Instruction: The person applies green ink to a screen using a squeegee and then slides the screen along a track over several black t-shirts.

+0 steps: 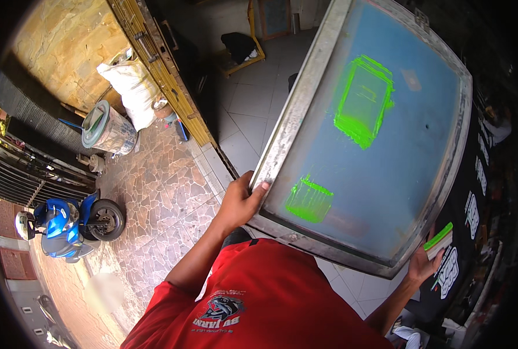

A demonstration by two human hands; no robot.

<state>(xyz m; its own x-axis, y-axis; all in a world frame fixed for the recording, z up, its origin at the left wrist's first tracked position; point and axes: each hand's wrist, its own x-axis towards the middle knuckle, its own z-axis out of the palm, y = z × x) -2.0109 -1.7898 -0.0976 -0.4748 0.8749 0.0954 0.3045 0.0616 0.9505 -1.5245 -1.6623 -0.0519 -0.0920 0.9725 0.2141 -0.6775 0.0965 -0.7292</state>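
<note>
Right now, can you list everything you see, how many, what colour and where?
Screen frame: 1, grey, centre right
Mesh: 1, bluish, in the frame
Smeared patches: 2, green, on the mesh
Flat tool: 1, green-edged, lower right
Printed cloth: count unclear, black and white, right
Motorbike: 1, blue, lower left
Bucket: 1, stained pale grey, left
Sack: 1, white, above the bucket
Metal door: 1, yellowish, upper left
Wall: 1, yellowish, upper left
Gate: 1, dark, far left
Paving: 1 stretch, mottled, left
Tiles: several, grey, upper middle
Shirt: 1, red, bottom
Left hand: 1, bare, on the frame
Right hand: 1, bare, gripping the tool
</note>
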